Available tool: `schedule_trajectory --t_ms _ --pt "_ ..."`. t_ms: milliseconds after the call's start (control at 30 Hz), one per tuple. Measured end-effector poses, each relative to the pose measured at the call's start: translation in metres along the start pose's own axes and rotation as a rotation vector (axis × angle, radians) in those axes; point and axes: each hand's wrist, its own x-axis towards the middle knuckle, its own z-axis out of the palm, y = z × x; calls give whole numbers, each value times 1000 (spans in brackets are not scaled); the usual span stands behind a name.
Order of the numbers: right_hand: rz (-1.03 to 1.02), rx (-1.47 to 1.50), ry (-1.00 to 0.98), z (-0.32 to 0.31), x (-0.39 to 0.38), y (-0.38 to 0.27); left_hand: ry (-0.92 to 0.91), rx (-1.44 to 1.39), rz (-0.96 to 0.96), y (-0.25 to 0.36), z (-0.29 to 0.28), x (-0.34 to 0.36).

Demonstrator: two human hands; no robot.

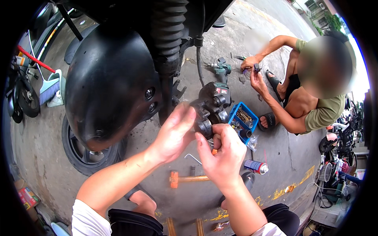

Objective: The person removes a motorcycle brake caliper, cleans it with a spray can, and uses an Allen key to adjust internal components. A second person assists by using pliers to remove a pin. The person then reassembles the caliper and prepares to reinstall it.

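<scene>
Both my hands are closed around a dark, greasy brake caliper (203, 122), raised in front of me beside the fork. My left hand (175, 131) grips its left side, thumb along the top edge. At the lower right, my right hand (223, 151) pinches it with thumb and bent fingers, which hide part of it. Just behind the caliper lies a green and black cordless power tool (223, 70), partly covered by it. The glossy black mudguard (112, 82) and the ribbed rubber fork boot (169, 23) are to the left of the caliper.
A blue basket (255, 122) of tools and a spray can (256, 166) are on the right. An orange-headed hammer (191, 179) lies below my hands; a loose wheel (88, 159) sits under the mudguard. At right, another person (315, 98) squats, holding a small dark part.
</scene>
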Motion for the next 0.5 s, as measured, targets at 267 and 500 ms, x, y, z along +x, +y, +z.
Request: schedule_trajectory --t_ms 267,500 --pt "-57 59 70 11 -1 3 11 -10 19 -2 -2 -2" --pt "-123 -90 53 7 -4 12 98 370 -52 9 11 -13"
